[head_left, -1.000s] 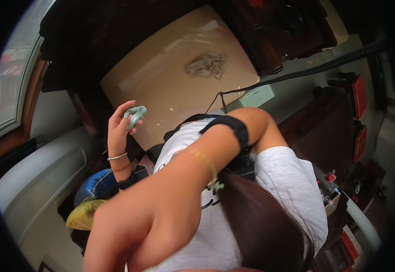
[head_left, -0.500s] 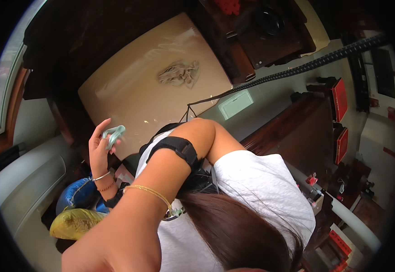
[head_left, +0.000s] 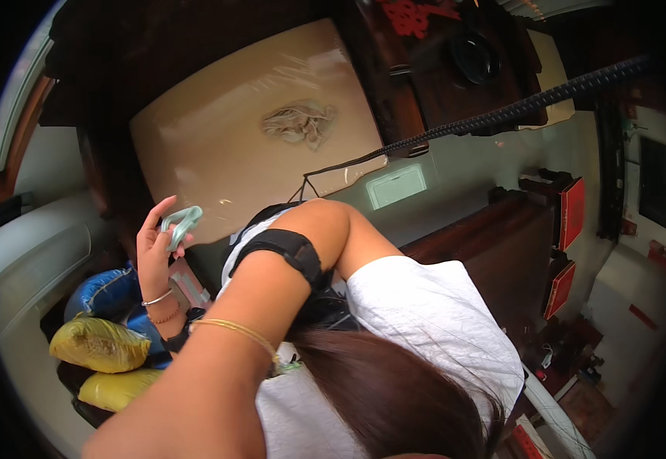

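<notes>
My left hand (head_left: 154, 243) is raised at the left, its index finger stretched up. Between its thumb and fingers it holds a pale mint-green fabric loop, which looks like a hair tie (head_left: 183, 223). My right arm is bent at the elbow, its forearm crossing back toward the lower left with a black strap (head_left: 291, 249) and a gold bracelet (head_left: 235, 329). At the lower edge only the back of my right hand (head_left: 168, 417) shows; its fingers are out of the picture. Long dark hair (head_left: 379, 382) hangs loose over my white T-shirt (head_left: 444, 306).
A beige plastic-covered seat (head_left: 218, 115) ahead bears a crumpled light cloth (head_left: 301, 124). Blue and yellow filled bags (head_left: 100, 344) lie at the left. A black braided cable (head_left: 501, 111) crosses the upper right. Dark wooden furniture (head_left: 463, 245) stands at the right.
My left hand has shifted slightly left and up with the hair tie still in it. My right forearm has moved a little left. The view has shifted, and more of the yellow bags shows.
</notes>
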A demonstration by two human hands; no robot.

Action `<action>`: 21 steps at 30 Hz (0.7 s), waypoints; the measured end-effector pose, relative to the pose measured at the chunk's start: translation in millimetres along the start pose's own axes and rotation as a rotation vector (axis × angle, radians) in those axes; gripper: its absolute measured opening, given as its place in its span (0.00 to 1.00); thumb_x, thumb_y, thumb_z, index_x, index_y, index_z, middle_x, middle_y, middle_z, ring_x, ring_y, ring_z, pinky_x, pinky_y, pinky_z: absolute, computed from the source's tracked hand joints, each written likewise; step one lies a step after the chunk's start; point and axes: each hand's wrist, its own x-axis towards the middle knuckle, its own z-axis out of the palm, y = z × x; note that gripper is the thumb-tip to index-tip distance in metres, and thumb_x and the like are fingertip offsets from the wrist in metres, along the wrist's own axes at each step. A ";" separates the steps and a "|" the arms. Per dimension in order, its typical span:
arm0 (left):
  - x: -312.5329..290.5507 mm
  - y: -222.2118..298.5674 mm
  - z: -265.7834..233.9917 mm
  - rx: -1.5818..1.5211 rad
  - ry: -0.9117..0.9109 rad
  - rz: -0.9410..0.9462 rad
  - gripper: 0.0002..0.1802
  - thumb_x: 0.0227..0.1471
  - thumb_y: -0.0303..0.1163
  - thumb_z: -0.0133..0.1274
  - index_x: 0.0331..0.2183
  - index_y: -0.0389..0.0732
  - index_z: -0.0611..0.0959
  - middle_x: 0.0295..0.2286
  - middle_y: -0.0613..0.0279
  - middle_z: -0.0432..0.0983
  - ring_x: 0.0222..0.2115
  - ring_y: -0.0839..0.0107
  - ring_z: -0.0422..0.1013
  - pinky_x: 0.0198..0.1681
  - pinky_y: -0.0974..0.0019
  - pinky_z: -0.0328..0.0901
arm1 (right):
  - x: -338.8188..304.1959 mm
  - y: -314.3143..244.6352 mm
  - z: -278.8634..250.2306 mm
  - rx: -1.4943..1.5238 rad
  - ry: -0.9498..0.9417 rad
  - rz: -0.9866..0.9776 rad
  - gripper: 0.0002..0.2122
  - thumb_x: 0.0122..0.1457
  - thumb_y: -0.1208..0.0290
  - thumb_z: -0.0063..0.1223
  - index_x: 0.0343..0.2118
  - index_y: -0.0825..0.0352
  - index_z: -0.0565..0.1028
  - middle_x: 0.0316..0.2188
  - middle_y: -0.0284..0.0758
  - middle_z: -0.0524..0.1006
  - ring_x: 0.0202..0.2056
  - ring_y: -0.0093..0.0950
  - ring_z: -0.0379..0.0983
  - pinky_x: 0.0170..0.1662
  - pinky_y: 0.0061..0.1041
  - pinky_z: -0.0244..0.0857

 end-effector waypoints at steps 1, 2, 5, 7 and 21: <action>2.1 -2.0 -0.2 -0.006 -0.016 0.006 0.24 0.48 0.21 0.37 0.49 0.36 0.69 0.20 0.60 0.75 0.13 0.84 0.61 0.17 0.83 0.56 | -1.1 -2.5 -1.0 -0.017 -0.012 0.017 0.14 0.54 0.74 0.54 0.40 0.77 0.69 0.35 0.39 0.74 0.39 0.25 0.71 0.43 0.21 0.64; 4.2 -3.8 0.9 -0.013 -0.032 0.012 0.24 0.48 0.21 0.37 0.50 0.36 0.69 0.21 0.60 0.75 0.13 0.84 0.61 0.17 0.83 0.56 | -2.4 -5.1 -2.0 -0.035 -0.024 0.034 0.13 0.54 0.74 0.54 0.39 0.77 0.69 0.35 0.39 0.74 0.38 0.25 0.71 0.43 0.21 0.64; -3.6 -4.8 10.0 -0.009 -0.004 0.006 0.24 0.48 0.22 0.37 0.50 0.36 0.68 0.20 0.59 0.75 0.13 0.84 0.62 0.17 0.83 0.55 | -6.3 -12.0 -0.7 -0.024 -0.056 0.141 0.13 0.54 0.74 0.54 0.39 0.77 0.69 0.35 0.39 0.74 0.38 0.25 0.71 0.42 0.21 0.65; -9.5 -2.6 11.1 0.005 0.014 0.001 0.25 0.48 0.22 0.37 0.50 0.36 0.68 0.20 0.59 0.75 0.13 0.84 0.62 0.17 0.84 0.55 | -10.4 -20.3 1.8 -0.010 -0.071 0.216 0.14 0.54 0.74 0.54 0.39 0.78 0.69 0.35 0.40 0.74 0.38 0.25 0.71 0.42 0.21 0.65; 2.4 2.4 11.5 0.017 -0.005 0.020 0.26 0.47 0.20 0.37 0.51 0.36 0.67 0.21 0.60 0.75 0.15 0.84 0.63 0.17 0.83 0.57 | -11.6 -19.4 6.7 -0.006 -0.002 0.081 0.14 0.55 0.75 0.53 0.40 0.79 0.69 0.36 0.41 0.74 0.38 0.26 0.71 0.42 0.21 0.65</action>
